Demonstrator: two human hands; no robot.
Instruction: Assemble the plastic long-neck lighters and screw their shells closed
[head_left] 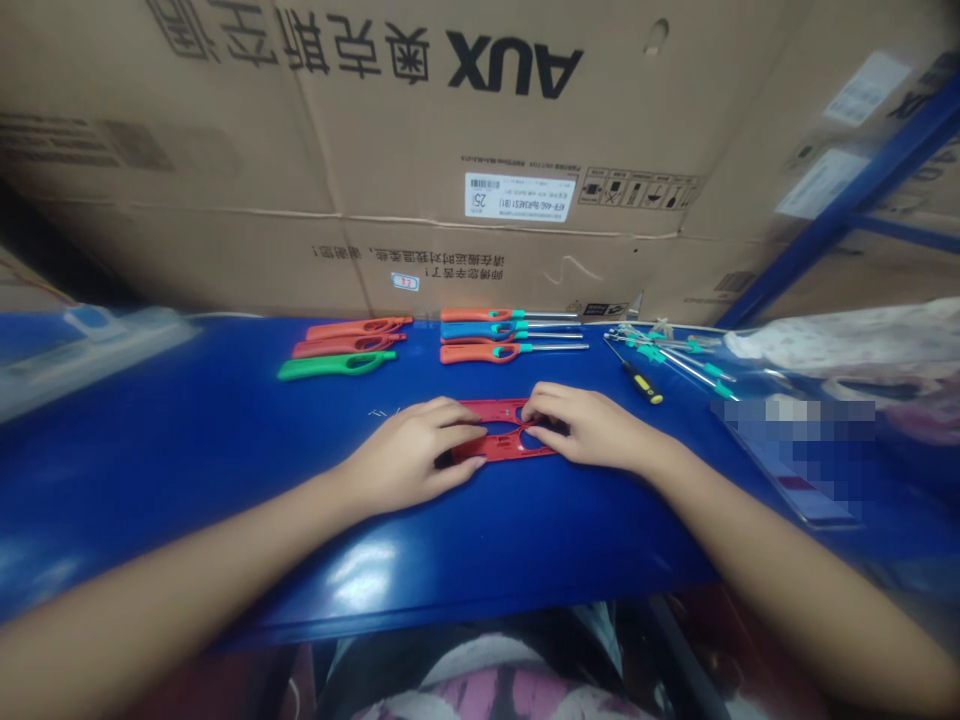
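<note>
Casing halves [501, 446], two red pieces, lie side by side on the blue table [187, 430], between my hands. My left hand [420, 450] is partly closed on their left ends, fingers over the pair, thumb at the near edge. My right hand [589, 425] is partly closed on the right ends; I cannot tell the grip force. Small screws [379, 412] lie near my left hand. Farther back: green handle [330, 366], rod-tipped lighters [472, 353], yellow-and-black screwdriver [643, 383].
</note>
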